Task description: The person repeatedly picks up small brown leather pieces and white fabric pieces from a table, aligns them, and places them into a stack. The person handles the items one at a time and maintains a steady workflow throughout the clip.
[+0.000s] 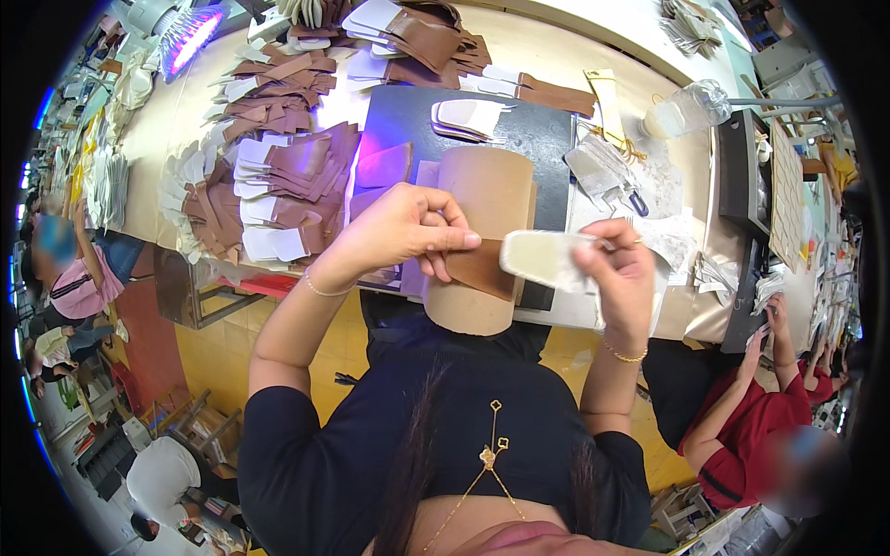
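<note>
The left hand [419,227], fingers curled, pinches the ten-o'clock edge of a flat brown leather-like piece [487,269] over a smooth tan cylinder [477,313]; at that piece's three o'clock, the right hand [616,264] grips a flat cream tongue-shaped piece [540,257].

My beige-topped worktable [556,51] stretches from ten o'clock to two, with a lamp [193,39] glowing violet at half past ten. Blue light strips [44,109] line the room's edge towards nine. Below me, yellow floor [269,347] shows around eight, beside a red-brown floor patch [158,347] and a wooden stool [209,422].
</note>
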Demonstrator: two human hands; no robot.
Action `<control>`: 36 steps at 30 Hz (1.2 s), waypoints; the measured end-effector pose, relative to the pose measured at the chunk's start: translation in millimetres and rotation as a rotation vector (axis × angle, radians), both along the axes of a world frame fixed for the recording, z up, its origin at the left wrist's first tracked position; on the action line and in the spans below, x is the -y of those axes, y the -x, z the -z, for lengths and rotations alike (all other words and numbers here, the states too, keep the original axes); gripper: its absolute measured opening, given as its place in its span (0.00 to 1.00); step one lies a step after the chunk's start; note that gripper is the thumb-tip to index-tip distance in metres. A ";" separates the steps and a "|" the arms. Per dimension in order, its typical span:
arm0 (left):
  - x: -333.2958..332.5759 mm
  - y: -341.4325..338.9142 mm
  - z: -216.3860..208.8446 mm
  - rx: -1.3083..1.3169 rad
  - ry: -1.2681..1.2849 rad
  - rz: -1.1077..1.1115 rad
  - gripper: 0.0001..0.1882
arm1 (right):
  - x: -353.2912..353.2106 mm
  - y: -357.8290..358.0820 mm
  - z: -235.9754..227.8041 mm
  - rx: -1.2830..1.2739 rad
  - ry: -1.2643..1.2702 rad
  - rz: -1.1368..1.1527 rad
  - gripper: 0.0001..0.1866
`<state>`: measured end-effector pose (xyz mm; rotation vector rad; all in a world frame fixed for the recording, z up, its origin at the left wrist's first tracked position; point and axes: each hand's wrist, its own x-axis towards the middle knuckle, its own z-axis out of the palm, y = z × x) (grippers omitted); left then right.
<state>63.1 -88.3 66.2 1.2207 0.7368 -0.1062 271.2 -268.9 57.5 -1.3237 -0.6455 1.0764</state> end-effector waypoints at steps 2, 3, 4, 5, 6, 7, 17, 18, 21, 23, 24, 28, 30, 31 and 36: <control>1.1 6.4 5.4 -0.026 0.050 -0.047 0.15 | -5.4 13.0 6.6 -0.059 0.076 -0.064 0.10; 2.2 9.8 7.7 -0.018 0.077 -0.050 0.17 | -7.5 17.5 9.0 -0.083 0.090 -0.083 0.10; 3.4 13.0 9.6 -0.010 0.103 -0.054 0.19 | -9.8 21.8 11.4 -0.107 0.104 -0.102 0.10; 4.2 16.3 11.0 -0.012 0.126 -0.058 0.22 | -11.3 25.3 12.9 -0.137 0.116 -0.118 0.09; 4.9 18.8 12.4 -0.002 0.141 -0.063 0.23 | -12.7 27.9 13.9 -0.134 0.118 -0.127 0.09; 5.9 20.3 13.7 -0.001 0.152 -0.068 0.23 | -13.7 30.2 14.2 -0.134 0.118 -0.130 0.09; 6.8 21.9 15.7 -0.002 0.161 -0.052 0.28 | -11.8 40.5 12.1 -0.071 0.136 -0.097 0.09; 6.7 21.8 15.8 -0.007 0.167 -0.055 0.26 | -11.5 41.2 12.6 -0.068 0.131 -0.096 0.09; 6.4 21.1 16.4 -0.016 0.191 -0.057 0.21 | -11.0 43.5 13.6 -0.017 0.111 -0.083 0.09; 6.4 20.0 17.0 -0.011 0.217 -0.048 0.17 | -11.1 44.9 14.1 0.009 0.107 -0.080 0.09; 6.5 19.8 16.9 -0.011 0.208 -0.043 0.16 | -11.0 45.4 14.4 0.021 0.105 -0.076 0.09; 7.7 19.5 15.8 -0.017 0.173 -0.034 0.11 | -10.4 45.5 20.7 0.055 0.143 -0.078 0.09; 7.9 19.2 15.5 -0.024 0.152 -0.032 0.11 | -9.7 46.3 28.1 0.086 0.129 -0.093 0.11; 8.0 19.1 15.6 -0.024 0.144 -0.029 0.11 | -9.2 46.8 32.7 0.048 0.130 -0.074 0.12; 9.1 18.9 16.5 -0.006 0.101 -0.030 0.11 | -10.2 50.2 50.3 0.007 0.066 -0.043 0.16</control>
